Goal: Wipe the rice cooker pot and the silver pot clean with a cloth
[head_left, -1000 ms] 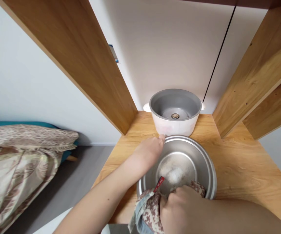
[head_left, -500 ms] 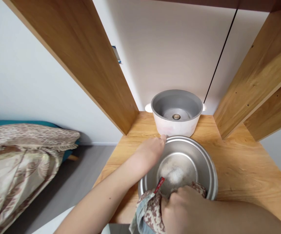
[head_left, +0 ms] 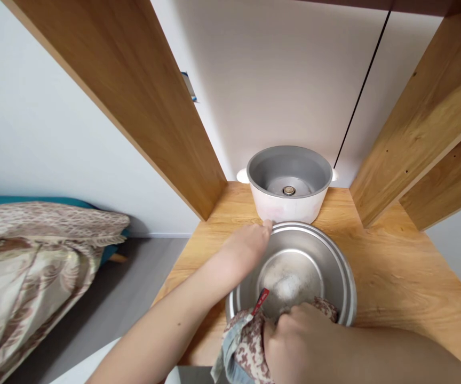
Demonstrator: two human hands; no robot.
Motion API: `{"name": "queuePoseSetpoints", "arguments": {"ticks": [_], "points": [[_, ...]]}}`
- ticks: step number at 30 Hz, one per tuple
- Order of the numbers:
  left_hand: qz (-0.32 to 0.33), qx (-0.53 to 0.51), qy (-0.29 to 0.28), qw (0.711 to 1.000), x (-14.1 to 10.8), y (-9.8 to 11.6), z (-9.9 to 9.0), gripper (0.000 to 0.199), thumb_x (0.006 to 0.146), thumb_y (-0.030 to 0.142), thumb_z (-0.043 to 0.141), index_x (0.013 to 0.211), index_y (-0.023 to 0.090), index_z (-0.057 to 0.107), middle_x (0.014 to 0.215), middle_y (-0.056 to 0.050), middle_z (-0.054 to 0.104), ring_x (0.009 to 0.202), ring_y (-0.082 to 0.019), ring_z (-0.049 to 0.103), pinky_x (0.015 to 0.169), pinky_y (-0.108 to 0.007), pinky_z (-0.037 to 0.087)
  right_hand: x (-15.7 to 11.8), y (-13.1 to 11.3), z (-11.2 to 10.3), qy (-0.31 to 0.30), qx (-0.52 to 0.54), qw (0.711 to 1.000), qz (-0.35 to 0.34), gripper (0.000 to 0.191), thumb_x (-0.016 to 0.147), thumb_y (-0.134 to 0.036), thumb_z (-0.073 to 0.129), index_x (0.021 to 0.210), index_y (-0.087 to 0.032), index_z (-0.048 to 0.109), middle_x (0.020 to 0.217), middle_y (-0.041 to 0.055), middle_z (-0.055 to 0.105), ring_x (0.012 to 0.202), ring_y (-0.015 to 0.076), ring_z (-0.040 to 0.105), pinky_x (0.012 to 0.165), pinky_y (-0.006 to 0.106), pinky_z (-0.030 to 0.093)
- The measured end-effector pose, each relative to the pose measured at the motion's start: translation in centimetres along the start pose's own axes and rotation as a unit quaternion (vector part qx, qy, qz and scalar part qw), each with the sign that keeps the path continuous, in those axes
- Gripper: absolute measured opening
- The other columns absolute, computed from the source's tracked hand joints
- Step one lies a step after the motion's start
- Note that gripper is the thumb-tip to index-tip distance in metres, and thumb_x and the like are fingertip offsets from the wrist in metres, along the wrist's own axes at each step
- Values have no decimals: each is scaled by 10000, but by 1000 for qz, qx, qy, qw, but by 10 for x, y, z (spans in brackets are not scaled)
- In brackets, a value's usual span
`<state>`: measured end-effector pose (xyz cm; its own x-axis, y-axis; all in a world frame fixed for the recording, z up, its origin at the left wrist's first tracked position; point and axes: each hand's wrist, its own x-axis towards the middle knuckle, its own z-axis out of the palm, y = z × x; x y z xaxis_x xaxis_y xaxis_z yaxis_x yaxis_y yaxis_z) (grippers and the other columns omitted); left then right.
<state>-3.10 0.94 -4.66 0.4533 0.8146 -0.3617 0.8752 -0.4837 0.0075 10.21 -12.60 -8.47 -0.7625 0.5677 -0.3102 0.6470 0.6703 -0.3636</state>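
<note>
A round metal pot (head_left: 334,256) with a stepped rim and a dull, stained bottom rests near the front of a wooden tabletop. My left hand (head_left: 250,248) grips its far-left rim, with the fingers wrapped over the edge. Bunched in my right hand (head_left: 298,336) is a cloth (head_left: 248,346), patterned brown and white with a grey-blue underside and a red tag. That hand is closed and presses the cloth against the near side of the pot. Part of the cloth hangs over the near-left rim; the fingertips of the right hand are hidden.
Just behind the pot stands a white rice cooker body (head_left: 288,208) with a grey interior, without a lid. Wooden posts (head_left: 134,106) rise on both sides of the wooden tabletop (head_left: 398,288). A bed with a patterned cover (head_left: 46,256) is at the left.
Both hands, the cloth and the pot keep nearly the same places. The whole view has shifted very slightly.
</note>
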Motion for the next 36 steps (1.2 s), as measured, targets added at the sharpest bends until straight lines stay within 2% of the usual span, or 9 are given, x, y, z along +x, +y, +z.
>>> {"name": "queuePoseSetpoints", "arguments": {"ticks": [6, 9, 13, 18, 24, 28, 32, 36], "points": [[-3, 8, -22, 1000, -2, 3, -4, 459, 1062, -39, 558, 1497, 48, 675, 1268, -254, 891, 1231, -370, 880, 1015, -406, 658, -2, 3, -4, -40, -3, 999, -16, 409, 1094, -498, 803, 1280, -138, 860, 1203, 142, 895, 884, 292, 845, 663, 375, 538], [-6, 2, -15, 1000, -4, 4, -7, 455, 1046, -45, 607, 1482, 61, 683, 1267, -236, 898, 1235, -358, 881, 1026, -383, 657, -4, 3, -4, -39, -1, 999, -18, 394, 1084, -501, 820, 1250, -146, 861, 1184, 132, 896, 872, 279, 831, 677, 373, 543], [-5, 6, -14, 1000, -4, 4, -7, 448, 1045, -48, 580, 1466, 59, 689, 1242, -240, 901, 1204, -346, 887, 1023, -403, 666, -6, 3, -1, -27, -3, 1000, -13, 397, 1046, -524, 865, 1198, -157, 863, 1142, 109, 888, 884, 287, 836, 676, 385, 537], [-3, 5, -21, 1000, -2, 2, -4, 461, 1057, -44, 574, 1497, 49, 677, 1277, -268, 887, 1244, -379, 886, 1039, -437, 676, -7, 5, -2, -31, 3, 999, -27, 416, 1092, -517, 817, 1293, -156, 864, 1213, 129, 888, 884, 284, 835, 649, 387, 524], [-8, 24, -34, 999, -4, 6, -10, 450, 1064, -25, 575, 1493, 66, 677, 1284, -254, 893, 1250, -346, 881, 1023, -382, 662, -6, 3, -7, -46, -17, 998, -38, 362, 1141, -453, 765, 1243, -127, 885, 1154, 150, 887, 862, 282, 823, 673, 383, 540], [-6, 33, -39, 999, -7, 8, -13, 462, 1053, -37, 550, 1492, 62, 656, 1295, -245, 891, 1236, -327, 874, 1010, -378, 649, -7, 3, -6, -35, -6, 999, -37, 341, 1132, -446, 773, 1261, -148, 876, 1188, 140, 889, 856, 279, 830, 605, 384, 481], [0, 10, -18, 1000, -8, 7, -12, 472, 1021, -33, 570, 1467, 90, 667, 1283, -228, 895, 1202, -343, 864, 993, -387, 630, -6, 4, -4, -27, 5, 999, -39, 333, 1124, -424, 787, 1291, -149, 874, 1199, 123, 892, 814, 248, 815, 531, 384, 387], [-7, -6, -17, 1000, -7, 7, -12, 490, 999, -35, 609, 1466, 88, 694, 1293, -243, 887, 1223, -381, 865, 1012, -406, 626, -5, 2, -7, -54, -21, 998, -39, 296, 1122, -395, 781, 1223, -139, 890, 1177, 131, 892, 793, 240, 785, 519, 391, 349]]}}
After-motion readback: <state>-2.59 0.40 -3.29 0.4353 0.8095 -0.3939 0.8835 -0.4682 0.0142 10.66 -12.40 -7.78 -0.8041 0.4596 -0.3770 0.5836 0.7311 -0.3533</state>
